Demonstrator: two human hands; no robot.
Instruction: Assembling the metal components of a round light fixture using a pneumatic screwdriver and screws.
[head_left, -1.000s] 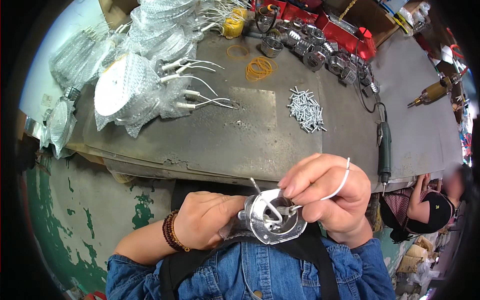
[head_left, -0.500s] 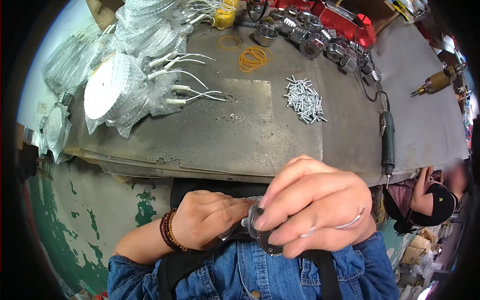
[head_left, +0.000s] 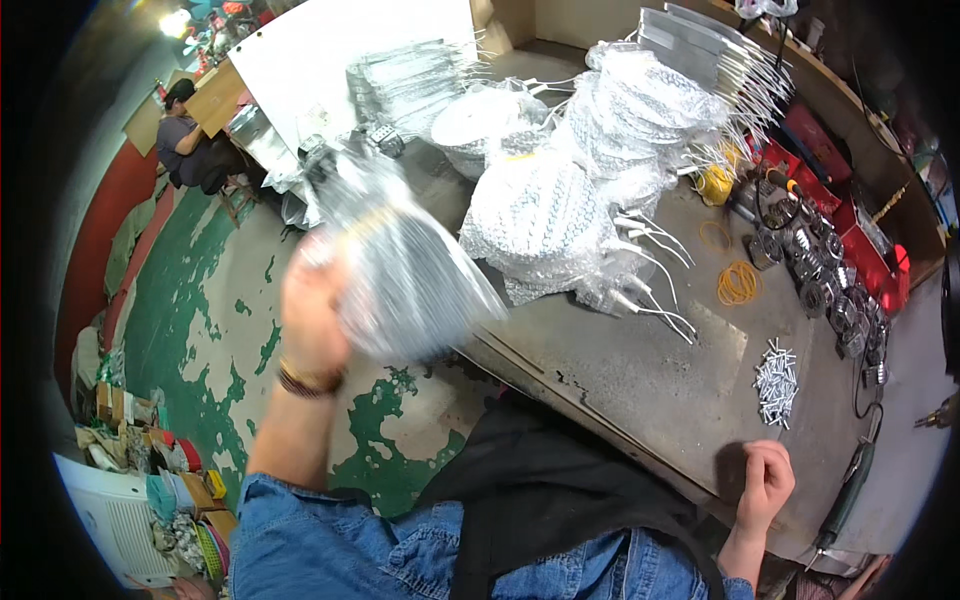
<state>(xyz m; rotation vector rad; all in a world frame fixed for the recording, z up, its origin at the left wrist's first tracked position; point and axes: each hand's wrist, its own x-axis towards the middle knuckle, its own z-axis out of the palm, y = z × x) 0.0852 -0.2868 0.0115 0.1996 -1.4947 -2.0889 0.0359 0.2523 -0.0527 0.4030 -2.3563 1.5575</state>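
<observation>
My left hand (head_left: 316, 305) is raised at the left of the table, over the floor, closed on a clear plastic-wrapped bundle (head_left: 410, 275). A yellow rubber band goes round the bundle near its upper part; motion blurs it, and what is inside is hard to make out. Past it, on the table, sit bubble-wrapped discs (head_left: 535, 205) with white wire leads pointing right. My right hand (head_left: 766, 485) hovers at the near table edge, fingers curled together, with nothing visible in it. Close by lie a heap of small metal screws or rivets (head_left: 776, 385) and a dark green electric screwdriver (head_left: 845, 500).
Orange rubber bands (head_left: 738, 283) lie mid-table. Several round metal fittings (head_left: 825, 270) line the right side, before red boxes (head_left: 862, 235). More wrapped parts (head_left: 415, 85) are stacked at the back. A seated person (head_left: 185, 135) works at the far left. The table edge (head_left: 570, 395) runs diagonally.
The view has swung left. My hands, earlier together over a shiny round metal part, are now apart: the left holds the wrapped bundle out to the left, the right is by the table edge.
</observation>
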